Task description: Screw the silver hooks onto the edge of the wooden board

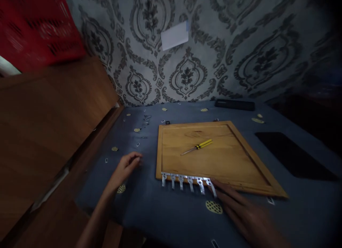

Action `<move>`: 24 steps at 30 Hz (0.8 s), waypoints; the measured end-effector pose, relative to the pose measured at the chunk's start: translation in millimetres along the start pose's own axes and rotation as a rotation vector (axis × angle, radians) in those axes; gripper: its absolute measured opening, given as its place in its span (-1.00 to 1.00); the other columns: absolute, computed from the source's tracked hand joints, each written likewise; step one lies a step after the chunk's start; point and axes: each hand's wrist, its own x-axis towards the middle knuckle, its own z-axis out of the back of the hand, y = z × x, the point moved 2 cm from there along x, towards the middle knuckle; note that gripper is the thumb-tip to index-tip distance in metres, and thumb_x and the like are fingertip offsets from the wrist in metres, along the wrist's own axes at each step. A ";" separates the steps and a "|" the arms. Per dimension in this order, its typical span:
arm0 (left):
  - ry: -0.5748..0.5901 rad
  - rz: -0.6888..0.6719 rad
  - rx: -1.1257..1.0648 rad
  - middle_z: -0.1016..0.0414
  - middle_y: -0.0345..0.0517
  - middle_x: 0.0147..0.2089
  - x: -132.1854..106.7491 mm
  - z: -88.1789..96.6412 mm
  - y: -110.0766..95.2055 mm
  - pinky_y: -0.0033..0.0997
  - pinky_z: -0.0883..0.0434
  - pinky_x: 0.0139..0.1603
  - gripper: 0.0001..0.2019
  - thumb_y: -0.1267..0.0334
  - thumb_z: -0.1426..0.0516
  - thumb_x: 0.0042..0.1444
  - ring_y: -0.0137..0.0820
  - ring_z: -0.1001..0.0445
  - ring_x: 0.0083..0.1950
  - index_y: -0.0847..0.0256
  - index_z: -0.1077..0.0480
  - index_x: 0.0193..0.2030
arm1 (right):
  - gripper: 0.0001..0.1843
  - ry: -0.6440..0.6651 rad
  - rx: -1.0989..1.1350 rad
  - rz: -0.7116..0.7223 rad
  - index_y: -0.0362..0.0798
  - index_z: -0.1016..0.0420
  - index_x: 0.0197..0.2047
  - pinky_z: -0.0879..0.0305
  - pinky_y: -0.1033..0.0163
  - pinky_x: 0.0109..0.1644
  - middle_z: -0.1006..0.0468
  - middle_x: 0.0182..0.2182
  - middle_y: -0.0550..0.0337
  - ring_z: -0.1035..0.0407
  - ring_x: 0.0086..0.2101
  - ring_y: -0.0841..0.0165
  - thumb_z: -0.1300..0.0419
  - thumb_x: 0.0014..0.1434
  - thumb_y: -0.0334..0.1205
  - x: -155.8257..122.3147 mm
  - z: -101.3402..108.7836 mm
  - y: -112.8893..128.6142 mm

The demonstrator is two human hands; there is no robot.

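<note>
Since the bench [144,205] wears a smooth blue cloth printed with spotted yellow ovals, whatever lies on it could slide, and steady downward pressure looks wiser than a sideways push. Right of its middle, towards the near edge, lies a wooden board [213,162], a honey-coloured panel of knotty grain inside a raised border. A flat black mat [291,155] lies to its right; a slim black case [235,105] rests by the bench's far edge.

The right hand [244,209] reaches in with fingers fairly straight, their tips at the right end of a hook strip [190,179]; whether they grip or merely steady it, I cannot tell. The left hand [128,166] hangs left of the board, fingers loosely curled towards the thumb; any small thing pinched there is hidden.

Shiny, thin metal with six hooks, the strip runs along the board's near edge from the near left corner. Its left end seems liable to swing, so fingers on both ends would keep it parallel. A screwdriver [205,143], yellow-handled with a thin shank, lies on the panel.
</note>
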 end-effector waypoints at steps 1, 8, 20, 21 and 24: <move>-0.051 -0.002 0.041 -0.60 -0.02 -0.23 15.3 0.1 8.4 -0.33 -0.47 -0.14 -0.73 0.16 -0.08 0.29 -0.28 -0.58 -0.21 0.28 -0.50 -0.06 | -0.53 0.003 0.014 -0.008 0.19 -0.60 0.12 -0.65 0.18 -0.06 -0.56 0.19 0.22 -0.63 -0.06 0.21 -0.06 0.27 -0.36 0.2 0.0 -1.0; -0.242 -0.012 0.276 -0.57 -0.02 -0.02 95.3 -3.9 39.5 -0.17 -0.44 0.13 -0.81 0.37 -0.11 0.30 -0.26 -0.53 0.03 0.25 -0.50 -0.01 | -0.50 -0.028 -0.029 0.049 0.17 -0.60 0.14 -0.64 0.24 -0.09 -0.56 0.18 0.19 -0.64 -0.08 0.24 -0.02 0.29 -0.38 1.3 2.3 0.8; -0.311 0.007 0.529 -0.48 0.02 0.13 122.6 -20.5 68.9 -0.05 -0.51 0.09 -0.71 0.14 -0.17 0.34 -0.23 -0.51 0.08 0.23 -0.43 0.11 | -0.49 -0.081 -0.107 0.116 0.14 -0.63 0.10 -0.65 0.29 -0.27 -0.57 0.15 0.15 -0.67 -0.20 0.25 0.05 0.31 -0.39 5.6 2.7 2.3; -0.313 0.004 0.543 -0.48 0.02 0.13 122.4 -20.9 69.5 -0.05 -0.51 0.10 -0.72 0.14 -0.17 0.34 -0.23 -0.51 0.08 0.23 -0.43 0.10 | -0.49 -0.079 -0.095 0.112 0.16 -0.62 0.11 -0.65 0.28 -0.25 -0.57 0.15 0.16 -0.66 -0.19 0.25 0.04 0.31 -0.39 5.4 3.0 2.1; -0.316 -0.004 0.576 -0.49 0.02 0.12 121.6 -20.9 70.6 -0.04 -0.51 0.10 -0.73 0.15 -0.18 0.34 -0.23 -0.51 0.08 0.23 -0.44 0.09 | -0.49 -0.042 -0.031 0.060 0.22 -0.61 0.12 -0.65 0.24 -0.13 -0.56 0.17 0.23 -0.64 -0.11 0.23 -0.01 0.28 -0.39 5.0 3.8 0.7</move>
